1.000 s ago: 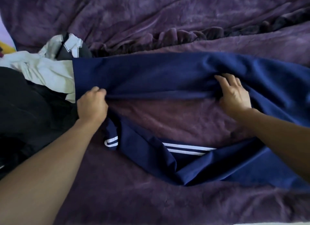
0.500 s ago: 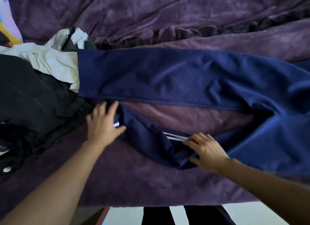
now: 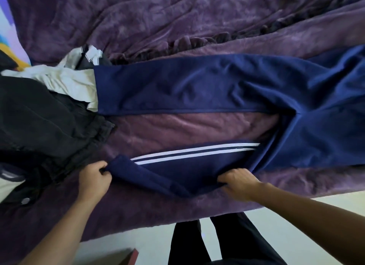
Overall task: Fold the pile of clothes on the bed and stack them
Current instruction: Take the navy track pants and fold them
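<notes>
The navy track pants [image 3: 197, 87] run off the right edge, waistband unseen; the black garment [image 3: 39, 126] is cut at the left. Cloth hides the fingertips of the left hand [image 3: 94, 178] and the right hand [image 3: 238, 182].

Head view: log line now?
left hand: grips near-leg cuff | right hand: grips near-leg edge | navy track pants: spread, legs apart

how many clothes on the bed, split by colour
navy track pants: 1
white garment, crumpled: 1
black garment: 1
black and white garment with a snap button: 1
total: 4 that can be told apart. The pile on the left is bunched up and may hide more.
</notes>
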{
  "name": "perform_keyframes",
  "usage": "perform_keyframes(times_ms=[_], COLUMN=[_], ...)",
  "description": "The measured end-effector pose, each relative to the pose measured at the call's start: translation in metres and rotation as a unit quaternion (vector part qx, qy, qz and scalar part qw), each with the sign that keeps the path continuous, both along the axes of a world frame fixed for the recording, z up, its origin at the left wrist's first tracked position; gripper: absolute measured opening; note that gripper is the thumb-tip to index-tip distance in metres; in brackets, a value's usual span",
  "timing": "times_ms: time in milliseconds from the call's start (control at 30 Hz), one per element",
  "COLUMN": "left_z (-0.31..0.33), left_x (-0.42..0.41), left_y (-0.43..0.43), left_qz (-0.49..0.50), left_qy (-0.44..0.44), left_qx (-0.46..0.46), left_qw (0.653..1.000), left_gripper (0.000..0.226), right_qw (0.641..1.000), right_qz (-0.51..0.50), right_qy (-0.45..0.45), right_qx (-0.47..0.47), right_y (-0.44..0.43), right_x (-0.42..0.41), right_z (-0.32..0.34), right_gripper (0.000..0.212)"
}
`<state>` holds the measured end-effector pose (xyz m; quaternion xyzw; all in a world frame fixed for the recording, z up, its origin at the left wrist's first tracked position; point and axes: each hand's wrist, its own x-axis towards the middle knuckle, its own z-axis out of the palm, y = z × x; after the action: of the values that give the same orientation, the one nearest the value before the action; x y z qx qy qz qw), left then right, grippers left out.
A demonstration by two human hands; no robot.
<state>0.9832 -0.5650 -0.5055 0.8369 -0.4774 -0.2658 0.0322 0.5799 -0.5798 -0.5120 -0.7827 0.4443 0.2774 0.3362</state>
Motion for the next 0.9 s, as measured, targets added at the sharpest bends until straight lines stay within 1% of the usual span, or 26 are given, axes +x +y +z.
perform_keyframes(times_ms=[33, 67, 133, 200, 267, 300, 367, 400, 467, 500, 533, 567, 600, 667, 733, 800, 900], left_z=[0.0, 0.002, 0.008, 0.017, 0.025, 0.027, 0.029, 0.029, 0.03, 0.03, 0.028, 0.027, 0.025, 0.021, 0.017, 0.015, 0.013], left_x=[0.002, 0.005, 0.012, 0.016, 0.02, 0.022, 0.029, 0.032, 0.036, 0.034, 0.03, 0.022, 0.01, -0.024, -0.066, -0.115, -0.188], left_y=[0.003, 0.004, 0.004, 0.0, -0.006, -0.009, -0.016, -0.019, -0.022, -0.024, -0.025, -0.026, -0.028, -0.032, -0.034, -0.034, -0.03], left_qz=[0.024, 0.077, 0.215, 0.305, 0.342, 0.354, 0.378, 0.376, 0.322, 0.279, 0.23, 0.18, 0.129, 0.04, -0.037, -0.109, -0.219], left_qy=[0.03, 0.072, 0.173, 0.225, 0.236, 0.227, 0.187, 0.148, 0.029, -0.025, -0.063, -0.085, -0.1, -0.101, -0.072, -0.024, 0.027], left_qx=[-0.02, -0.036, -0.064, -0.08, -0.06, -0.042, -0.03, -0.03, -0.014, 0.002, 0.013, 0.008, -0.013, -0.069, -0.093, -0.085, -0.053], left_qw=[0.999, 0.994, 0.959, 0.922, 0.908, 0.906, 0.906, 0.914, 0.946, 0.96, 0.971, 0.98, 0.986, 0.992, 0.992, 0.99, 0.974], left_gripper=[0.008, 0.01, 0.014, 0.023, 0.033, 0.036, 0.034, 0.029, 0.012, 0.013, 0.025, 0.035, 0.04, 0.041, 0.038, 0.035, 0.028], right_qw=[0.998, 0.99, 0.962, 0.932, 0.918, 0.92, 0.932, 0.937, 0.936, 0.93, 0.927, 0.927, 0.932, 0.943, 0.944, 0.939, 0.924], right_qz=[-0.051, -0.103, -0.191, -0.228, -0.225, -0.221, -0.201, -0.191, -0.182, -0.18, -0.177, -0.17, -0.161, -0.164, -0.196, -0.239, -0.295], right_qy=[-0.026, -0.06, -0.132, -0.164, -0.165, -0.158, -0.12, -0.095, -0.059, -0.054, -0.057, -0.064, -0.07, -0.07, -0.055, -0.026, 0.041], right_qx=[-0.036, -0.076, -0.147, -0.23, -0.281, -0.284, -0.276, -0.275, -0.296, -0.315, -0.327, -0.328, -0.317, -0.281, -0.258, -0.246, -0.239], right_y=[-0.003, -0.01, -0.036, -0.078, -0.122, -0.142, -0.169, -0.174, -0.17, -0.159, -0.144, -0.126, -0.107, -0.068, -0.038, -0.018, -0.003], right_x=[0.003, 0.005, 0.012, 0.017, 0.029, 0.037, 0.053, 0.06, 0.068, 0.068, 0.065, 0.06, 0.053, 0.029, -0.006, -0.048, -0.123], right_z=[0.0, 0.001, 0.008, 0.016, 0.024, 0.025, 0.021, 0.018, 0.012, 0.011, 0.01, 0.007, 0.004, -0.004, -0.009, -0.01, -0.003], right_gripper=[0.023, 0.021, 0.018, 0.015, 0.017, 0.019, 0.025, 0.03, 0.038, 0.04, 0.04, 0.041, 0.041, 0.042, 0.043, 0.045, 0.046])
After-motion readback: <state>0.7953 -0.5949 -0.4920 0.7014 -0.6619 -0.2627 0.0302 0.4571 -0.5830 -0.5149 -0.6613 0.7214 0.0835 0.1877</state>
